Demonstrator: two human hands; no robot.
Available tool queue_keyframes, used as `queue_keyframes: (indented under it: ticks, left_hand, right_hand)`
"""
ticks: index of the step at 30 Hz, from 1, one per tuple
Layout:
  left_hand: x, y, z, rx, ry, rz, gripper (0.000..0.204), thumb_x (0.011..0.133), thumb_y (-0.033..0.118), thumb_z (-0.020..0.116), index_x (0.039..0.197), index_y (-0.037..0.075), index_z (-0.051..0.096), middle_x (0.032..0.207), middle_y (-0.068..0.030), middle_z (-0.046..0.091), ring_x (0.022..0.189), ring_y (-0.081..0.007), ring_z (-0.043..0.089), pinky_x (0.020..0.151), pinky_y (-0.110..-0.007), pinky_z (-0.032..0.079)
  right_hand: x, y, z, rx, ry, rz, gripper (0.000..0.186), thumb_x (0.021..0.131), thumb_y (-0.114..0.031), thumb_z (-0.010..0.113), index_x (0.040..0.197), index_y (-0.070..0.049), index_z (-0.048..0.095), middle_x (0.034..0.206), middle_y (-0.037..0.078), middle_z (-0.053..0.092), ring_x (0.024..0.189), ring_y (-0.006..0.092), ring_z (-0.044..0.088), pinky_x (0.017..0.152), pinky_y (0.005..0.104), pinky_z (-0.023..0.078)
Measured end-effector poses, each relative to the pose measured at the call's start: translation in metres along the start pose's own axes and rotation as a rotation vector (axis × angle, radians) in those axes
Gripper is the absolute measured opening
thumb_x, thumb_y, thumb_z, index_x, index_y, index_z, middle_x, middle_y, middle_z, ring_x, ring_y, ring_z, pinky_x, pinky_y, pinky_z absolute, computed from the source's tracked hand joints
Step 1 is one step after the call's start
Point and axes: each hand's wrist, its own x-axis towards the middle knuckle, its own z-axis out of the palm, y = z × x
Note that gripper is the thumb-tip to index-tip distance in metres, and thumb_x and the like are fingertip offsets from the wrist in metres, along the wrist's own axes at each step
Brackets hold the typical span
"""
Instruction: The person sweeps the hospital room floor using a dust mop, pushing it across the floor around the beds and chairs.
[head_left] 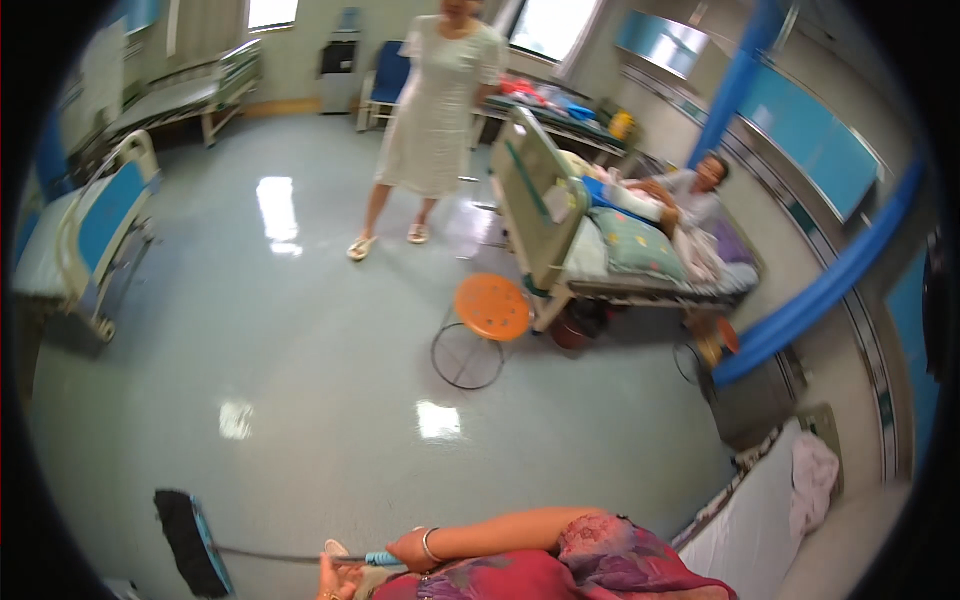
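Observation:
A flat mop [192, 542] with a black pad and blue edge is at the lower left, its thin grey pole running right to a light-blue grip. My right arm reaches across from the right, and my right hand [408, 549], a bangle at its wrist, is closed round the grip's end. Lower down, partly cut off by the bottom edge, my left hand [343, 579] has its fingers at the pole and seems to grip it. My red floral clothing [500, 577] hides part of the floor below.
An orange round stool [492, 307] stands mid-floor. Beyond it a person in a white dress [435, 100] stands, and another person [690, 190] sits on a bed [540, 200]. More beds [105, 230] line the left. A bed with white sheet [750, 510] is at lower right.

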Motion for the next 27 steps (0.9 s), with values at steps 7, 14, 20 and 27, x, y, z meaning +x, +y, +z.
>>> queue_keyframes:
  ticks: [7,14,20,27]
  left_hand:
    - [0.119,0.065,-0.111,-0.434,0.360,0.247,0.030,0.073,0.037,0.041,0.077,0.007,0.040,0.066,-0.0060,0.046,0.059,-0.0178,0.044,0.056,-0.038,0.042]
    - [0.102,-0.039,0.054,0.122,0.470,-0.082,0.014,0.064,0.019,0.036,0.061,0.006,0.039,0.075,-0.0130,0.042,0.075,-0.0267,0.041,0.072,-0.052,0.034]
    - [0.082,-0.116,0.148,0.157,0.250,-0.146,0.018,0.073,0.021,0.032,0.063,0.007,0.038,0.063,-0.0100,0.042,0.064,-0.0239,0.044,0.065,-0.046,0.040]
    - [0.080,-0.176,0.187,0.262,0.159,-0.334,0.018,0.077,0.018,0.034,0.068,0.005,0.042,0.060,-0.0079,0.042,0.057,-0.0212,0.044,0.054,-0.040,0.041]
  right_hand:
    - [-0.105,-0.003,-0.027,0.024,0.082,0.083,0.027,0.065,-0.014,0.050,0.091,-0.006,0.046,0.080,0.017,0.053,0.077,0.0317,0.051,0.066,0.0390,0.040]
    - [-0.247,0.038,-0.014,0.168,0.408,0.302,0.024,0.066,-0.024,0.054,0.086,-0.011,0.051,0.077,0.011,0.054,0.072,0.0280,0.051,0.062,0.0373,0.040]
    - [-0.351,0.000,0.003,-0.089,0.702,0.728,0.026,0.066,-0.038,0.052,0.074,-0.014,0.055,0.064,0.005,0.053,0.060,0.0252,0.052,0.050,0.0358,0.040]
    - [-0.379,-0.003,0.040,-0.014,0.701,0.950,0.035,0.064,-0.048,0.050,0.072,-0.015,0.059,0.056,0.006,0.054,0.053,0.0255,0.052,0.047,0.0337,0.040]
